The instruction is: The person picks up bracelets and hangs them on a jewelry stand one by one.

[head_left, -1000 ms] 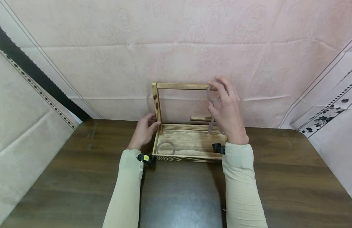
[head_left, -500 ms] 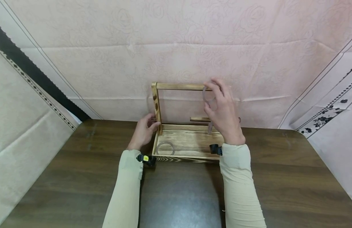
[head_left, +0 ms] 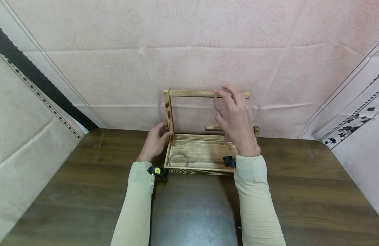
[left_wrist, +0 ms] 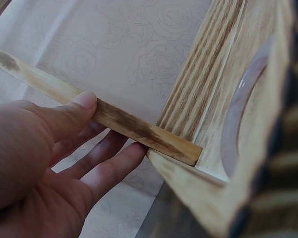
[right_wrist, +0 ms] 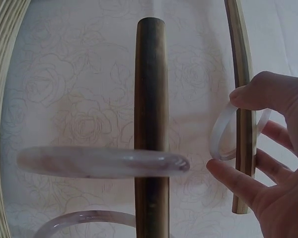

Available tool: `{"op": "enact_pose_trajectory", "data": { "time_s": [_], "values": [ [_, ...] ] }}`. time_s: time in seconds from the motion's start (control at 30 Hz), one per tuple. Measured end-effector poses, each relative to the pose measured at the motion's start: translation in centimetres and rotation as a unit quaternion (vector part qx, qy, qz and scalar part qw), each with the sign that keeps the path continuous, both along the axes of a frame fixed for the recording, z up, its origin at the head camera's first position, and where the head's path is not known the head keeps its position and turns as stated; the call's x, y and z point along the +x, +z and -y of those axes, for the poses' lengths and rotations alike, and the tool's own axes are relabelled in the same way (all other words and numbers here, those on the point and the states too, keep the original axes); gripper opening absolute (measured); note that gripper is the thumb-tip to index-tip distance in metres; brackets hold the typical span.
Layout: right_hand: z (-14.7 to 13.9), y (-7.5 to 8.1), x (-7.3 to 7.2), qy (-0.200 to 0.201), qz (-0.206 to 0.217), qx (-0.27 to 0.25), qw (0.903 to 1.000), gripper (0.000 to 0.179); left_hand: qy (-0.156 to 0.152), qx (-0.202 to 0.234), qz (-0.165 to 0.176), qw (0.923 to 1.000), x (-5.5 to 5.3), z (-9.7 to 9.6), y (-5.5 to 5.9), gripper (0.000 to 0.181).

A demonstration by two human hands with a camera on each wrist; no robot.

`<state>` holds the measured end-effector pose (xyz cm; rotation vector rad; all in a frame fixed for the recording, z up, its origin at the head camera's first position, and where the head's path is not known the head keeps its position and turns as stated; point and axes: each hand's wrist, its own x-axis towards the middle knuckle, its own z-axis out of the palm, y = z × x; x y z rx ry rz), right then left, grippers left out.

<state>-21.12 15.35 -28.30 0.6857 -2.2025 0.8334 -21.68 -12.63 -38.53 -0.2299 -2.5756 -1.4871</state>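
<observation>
My left hand pinches the upright post of a wooden display stand between thumb and fingers, near its foot. My right hand holds a pale, translucent bangle by its edge, thumb above and fingertip below. This bangle encircles the stand's upper rod, inward of the rod's free right end. Two more bangles hang on the lower rod in the right wrist view: a near one and another below. A further bangle lies in the tray's front left corner.
The stand's shallow wooden tray sits on a dark brown table, close to its back edge. Behind rises a pale pink patterned cloth. A short right post shows partly behind my right hand.
My right hand has moved left along the upper rod with the bangle, so the rod's right end now shows. The left hand stays on the post.
</observation>
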Motion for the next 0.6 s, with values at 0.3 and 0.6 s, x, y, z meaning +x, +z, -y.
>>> {"op": "enact_pose_trajectory", "data": {
  "time_s": [0.3,0.6],
  "values": [
    [0.3,-0.1,0.0,0.005,-0.004,0.003,1.0000,0.058,0.001,-0.001,0.003,1.0000,-0.1,0.0,0.0,0.031],
    [1.0,-0.1,0.0,0.012,-0.006,0.010,0.9999,0.057,0.000,-0.001,0.002,1.0000,-0.1,0.0,-0.1,0.033]
  ]
}}
